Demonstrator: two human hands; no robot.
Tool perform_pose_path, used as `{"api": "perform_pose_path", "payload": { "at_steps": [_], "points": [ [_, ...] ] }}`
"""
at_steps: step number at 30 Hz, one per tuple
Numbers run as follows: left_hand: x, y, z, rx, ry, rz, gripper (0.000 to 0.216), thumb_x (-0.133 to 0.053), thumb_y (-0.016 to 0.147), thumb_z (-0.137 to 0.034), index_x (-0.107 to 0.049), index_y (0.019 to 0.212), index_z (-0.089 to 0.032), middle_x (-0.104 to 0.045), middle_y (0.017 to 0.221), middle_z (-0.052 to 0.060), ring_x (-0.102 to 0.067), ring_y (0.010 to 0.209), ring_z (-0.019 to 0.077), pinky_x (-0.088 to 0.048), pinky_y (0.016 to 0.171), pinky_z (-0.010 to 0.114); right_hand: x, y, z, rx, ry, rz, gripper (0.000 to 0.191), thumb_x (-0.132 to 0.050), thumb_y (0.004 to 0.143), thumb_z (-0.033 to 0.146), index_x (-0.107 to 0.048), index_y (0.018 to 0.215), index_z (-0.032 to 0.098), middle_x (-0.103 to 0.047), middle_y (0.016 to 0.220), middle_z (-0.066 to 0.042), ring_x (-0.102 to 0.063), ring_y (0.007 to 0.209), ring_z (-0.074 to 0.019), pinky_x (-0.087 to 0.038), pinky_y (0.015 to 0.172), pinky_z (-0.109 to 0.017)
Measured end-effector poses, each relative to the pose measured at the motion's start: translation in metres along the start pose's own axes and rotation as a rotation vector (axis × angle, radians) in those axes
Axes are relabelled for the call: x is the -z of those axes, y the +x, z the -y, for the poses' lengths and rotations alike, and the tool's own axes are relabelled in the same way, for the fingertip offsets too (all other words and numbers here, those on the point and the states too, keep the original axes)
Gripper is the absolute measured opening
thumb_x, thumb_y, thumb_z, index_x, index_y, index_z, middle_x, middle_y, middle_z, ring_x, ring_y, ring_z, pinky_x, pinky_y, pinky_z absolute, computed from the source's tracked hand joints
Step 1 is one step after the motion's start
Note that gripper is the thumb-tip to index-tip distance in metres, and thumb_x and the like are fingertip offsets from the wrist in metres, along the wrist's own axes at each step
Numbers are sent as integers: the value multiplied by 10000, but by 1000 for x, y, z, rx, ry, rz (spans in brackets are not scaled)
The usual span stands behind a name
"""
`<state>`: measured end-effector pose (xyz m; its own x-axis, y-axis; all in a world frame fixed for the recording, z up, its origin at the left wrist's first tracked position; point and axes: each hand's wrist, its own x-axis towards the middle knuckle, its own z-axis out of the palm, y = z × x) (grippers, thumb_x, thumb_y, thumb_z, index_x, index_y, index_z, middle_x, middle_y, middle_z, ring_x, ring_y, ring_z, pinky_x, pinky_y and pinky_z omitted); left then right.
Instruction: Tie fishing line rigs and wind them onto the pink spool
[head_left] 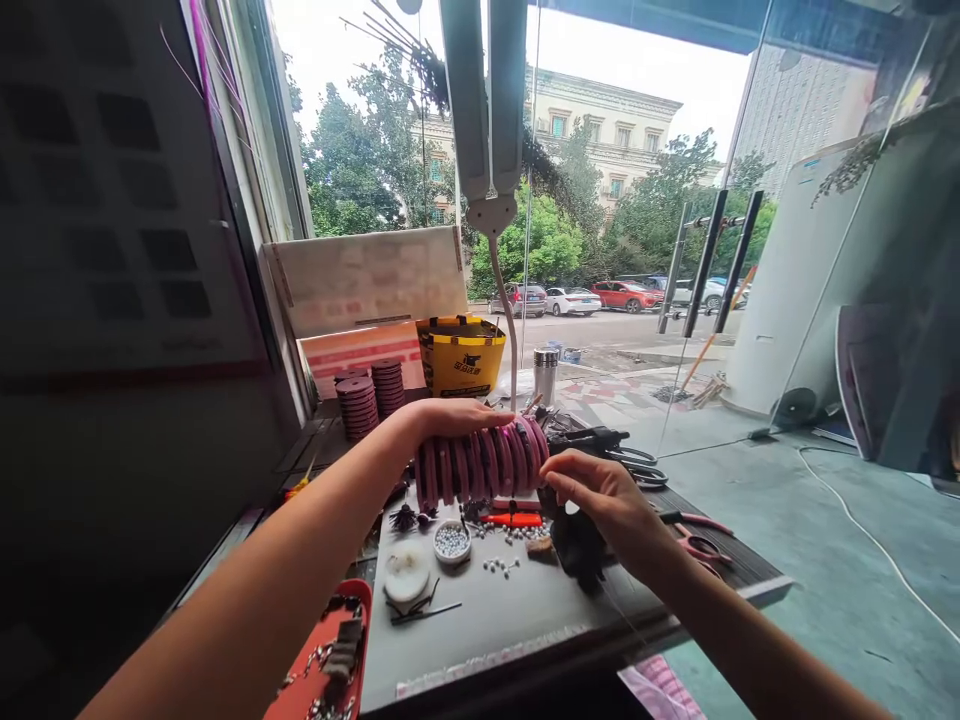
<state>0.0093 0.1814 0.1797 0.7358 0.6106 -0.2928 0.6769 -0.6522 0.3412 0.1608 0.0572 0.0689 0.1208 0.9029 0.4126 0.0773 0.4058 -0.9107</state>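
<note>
Left hand [450, 415] clasps the pink spool row [484, 462] from above, right hand [600, 495] half-curled at its end, grip unclear; slackening could scatter them.

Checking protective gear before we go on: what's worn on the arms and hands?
Nothing that shows. The left hand and right hand are ungloved, and no sleeve comes into frame on either side. No watch, bracelet, ring or marking is visible.

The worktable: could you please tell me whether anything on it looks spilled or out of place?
Small white beads lie loose on the table, scattered right of the little dish holding the rest, below the pink spools gripped by the left hand. They look spilled.
</note>
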Motion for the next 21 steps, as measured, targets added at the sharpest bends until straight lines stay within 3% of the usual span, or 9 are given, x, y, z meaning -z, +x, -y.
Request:
{"api": "perform_pose_path", "payload": {
  "at_steps": [7,13,17,21],
  "points": [
    [1,1,1,-10,-22,3,605,-296,874,-568,-579,1142,-106,-603,1172,108,-544,1045,260,-412,880,312,-5,4,0,36,-28,-3,243,-628,707,389,-636,731,148,-534,685,1,-452,629,-112,-375,583,-243],
    [2,2,3,36,-93,1,624,-344,814,-641,-604,1062,-131,-609,1158,94,-537,1051,252,-416,864,301,1,9,0,158,-260,70,199,-531,785,335,-614,722,165,-488,739,-9,-484,695,-136,-385,592,-254],
    [2,2,4,108,-160,14,643,-372,728,-730,-610,846,-145,-672,896,93,-604,827,250,-454,752,332,9,10,5,204,-414,164,184,-481,827,290,-594,738,175,-481,747,-3,-484,705,-133,-379,621,-257],
    [2,0,1,127,-189,0,546,-413,724,-711,-532,698,-178,-631,725,46,-574,771,229,-441,738,328,10,9,7,266,-495,173,169,-474,850,256,-581,746,176,-482,767,-1,-478,699,-123,-372,641,-257]
  ]
}}
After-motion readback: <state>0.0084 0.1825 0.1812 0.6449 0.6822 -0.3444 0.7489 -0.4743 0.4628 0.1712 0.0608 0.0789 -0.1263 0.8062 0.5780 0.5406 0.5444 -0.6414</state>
